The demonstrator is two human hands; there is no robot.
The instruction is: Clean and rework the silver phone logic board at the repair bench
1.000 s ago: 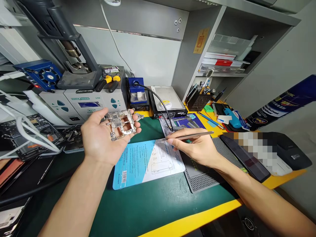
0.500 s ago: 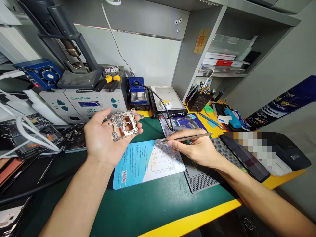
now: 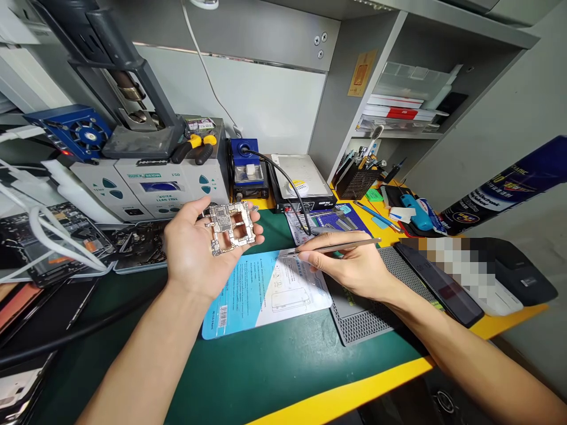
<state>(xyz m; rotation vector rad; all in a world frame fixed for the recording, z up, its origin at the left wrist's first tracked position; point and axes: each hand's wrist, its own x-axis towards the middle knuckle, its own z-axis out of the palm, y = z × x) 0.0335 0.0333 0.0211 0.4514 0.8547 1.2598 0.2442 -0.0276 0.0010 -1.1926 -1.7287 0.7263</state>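
A bare phone circuit board [image 3: 224,218] with cut-out openings lies across the palm and fingers of my left hand [image 3: 190,254], which is turned upward and steadies it. In my right hand [image 3: 354,265] is a pair of metal tweezers [image 3: 362,242], pinched between thumb and fingers. The tweezers' tips point left, over a blue and white printed sheet [image 3: 248,295], a short way right of the board. My right hand hovers or rests above the left part of a grey mat [image 3: 365,327]; contact cannot be made out.
Behind my left hand stands a hot-air rework station [image 3: 163,189], with yellow-black pliers [image 3: 195,149] on top. A blue soldering unit [image 3: 244,159] sits beside it. Rightward are a pen holder [image 3: 357,177], a phone [image 3: 438,283] and a spray can [image 3: 500,189]. Phone parts [image 3: 137,248] lie left.
My left hand has moved slightly to the right with the circuit board, closer to the tweezers. My right hand and the tweezers have stayed nearly still.
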